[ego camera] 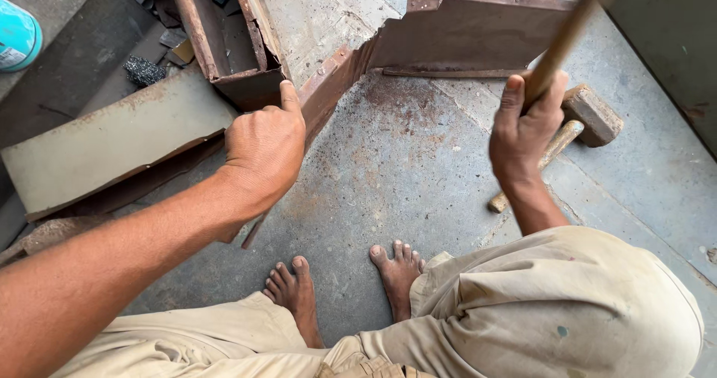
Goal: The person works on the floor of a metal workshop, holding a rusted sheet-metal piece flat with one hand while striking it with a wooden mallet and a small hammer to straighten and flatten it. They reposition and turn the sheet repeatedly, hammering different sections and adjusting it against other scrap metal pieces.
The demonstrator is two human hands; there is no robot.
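Your left hand (263, 148) is closed, thumb up, gripping the rusty strip (328, 90) at 11 o'clock. Your right hand (525, 124) is clenched round a stick (575, 23) at 2 o'clock, above the mallet (590, 116) on the floor (403, 191).

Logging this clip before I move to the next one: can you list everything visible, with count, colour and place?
bent metal strip: 1, rusty brown, standing on edge across the upper floor
open metal channel: 1, rusty, top centre-left
flat slab: 1, grey-beige, left
steel wool wad: 1, dark grey, upper left
round container: 1, teal, top left corner
mallet: 1, wooden, lying on the floor at right
raised wooden handle: 1, brown, blurred, head out of view
concrete floor: grey, rust-stained
bare feet: 2, bottom centre
left hand: on the strip, thumb up
right hand: gripping the handle
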